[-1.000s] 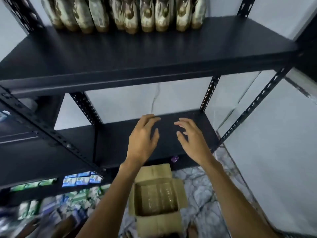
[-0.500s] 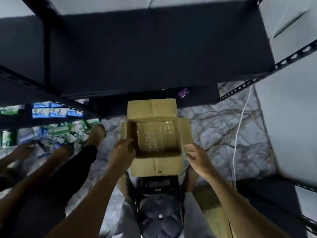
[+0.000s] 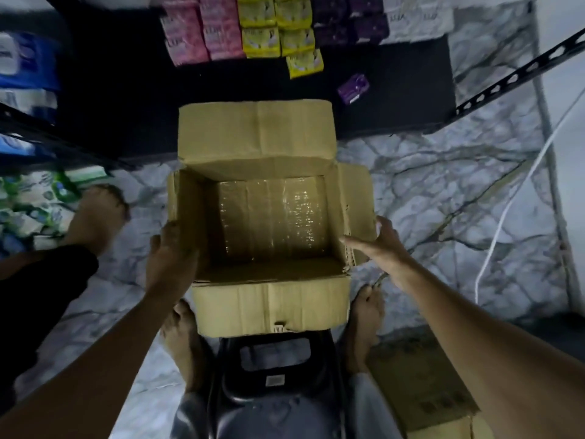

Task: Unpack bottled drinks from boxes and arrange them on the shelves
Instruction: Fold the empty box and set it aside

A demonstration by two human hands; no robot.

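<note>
Below, left hand (image 3: 171, 255) on cardboard box (image 3: 269, 308) left wall, grip unclear, right hand (image 3: 378, 245) pinching right wall.

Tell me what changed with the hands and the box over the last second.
Both hands came down from above to the cardboard box: the left hand now lies on its left wall, and the right hand pinches its right wall. The box stayed on the floor, flaps open, with the wrapped bottles still inside.
</note>
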